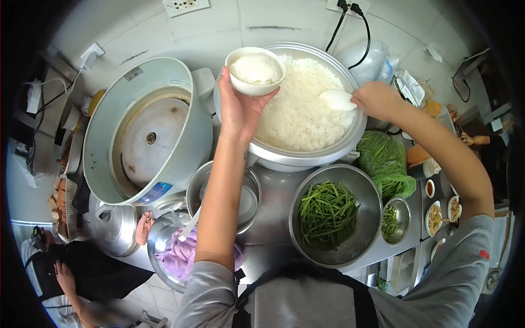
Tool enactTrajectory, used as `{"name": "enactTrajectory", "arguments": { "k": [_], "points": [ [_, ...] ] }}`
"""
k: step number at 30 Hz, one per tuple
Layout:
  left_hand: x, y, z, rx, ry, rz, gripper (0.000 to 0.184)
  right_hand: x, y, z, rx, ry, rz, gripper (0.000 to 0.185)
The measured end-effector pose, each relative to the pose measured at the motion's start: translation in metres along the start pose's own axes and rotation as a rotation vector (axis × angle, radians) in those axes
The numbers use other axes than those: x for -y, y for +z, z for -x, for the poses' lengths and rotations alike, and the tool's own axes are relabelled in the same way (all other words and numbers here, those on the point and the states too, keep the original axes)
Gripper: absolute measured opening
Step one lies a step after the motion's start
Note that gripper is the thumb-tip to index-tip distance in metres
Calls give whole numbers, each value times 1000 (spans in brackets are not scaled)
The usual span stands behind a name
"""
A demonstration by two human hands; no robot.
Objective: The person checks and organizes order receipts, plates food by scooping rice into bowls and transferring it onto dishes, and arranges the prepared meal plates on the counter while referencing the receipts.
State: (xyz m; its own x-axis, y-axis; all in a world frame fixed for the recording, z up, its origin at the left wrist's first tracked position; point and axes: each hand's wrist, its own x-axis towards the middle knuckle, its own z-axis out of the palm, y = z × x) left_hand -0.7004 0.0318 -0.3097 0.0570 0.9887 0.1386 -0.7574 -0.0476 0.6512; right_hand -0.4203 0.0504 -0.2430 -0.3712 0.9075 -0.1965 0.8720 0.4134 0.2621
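Note:
A small white bowl (256, 89) with rice in it rests in my left hand (240, 112), whose fingers wrap round its underside over the left rim of a large metal pot (358, 128). That pot is filled with white rice (303, 106). At the pot's right edge, my right hand (377, 100) is closed on the handle of a white rice paddle (338, 100), its blade just at the surface of the rice.
An empty round cooker shell (202, 131) stands left. Nearer are a metal bowl (251, 180), a colander (372, 218) of cut green beans, a bag of greens (383, 156) and a purple cloth (183, 257). Another person's hand (65, 279) shows lower left.

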Motion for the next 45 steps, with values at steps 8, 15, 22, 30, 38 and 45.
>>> {"name": "enactTrajectory", "arguments": {
  "k": [8, 15, 22, 30, 38, 45],
  "points": [
    [2, -4, 5, 5, 101, 26, 61, 34, -19, 44, 102, 21, -76, 26],
    [-9, -13, 12, -43, 206, -8, 59, 72, -24, 72, 125, 23, -63, 27],
    [-14, -22, 13, -80, 272, -71, 58, 70, -9, 80, 106, -36, -295, 25],
    [-11, -29, 8, -113, 290, -136, 61, 66, 6, 73, 81, -149, -566, 28],
    [-7, -16, 13, -261, 411, -410, 60, 53, 24, 32, 501, 70, -1160, 28],
    [-8, -17, 14, -320, 422, -350, 59, 38, 27, 29, 292, 154, -1300, 22]
  ]
}}
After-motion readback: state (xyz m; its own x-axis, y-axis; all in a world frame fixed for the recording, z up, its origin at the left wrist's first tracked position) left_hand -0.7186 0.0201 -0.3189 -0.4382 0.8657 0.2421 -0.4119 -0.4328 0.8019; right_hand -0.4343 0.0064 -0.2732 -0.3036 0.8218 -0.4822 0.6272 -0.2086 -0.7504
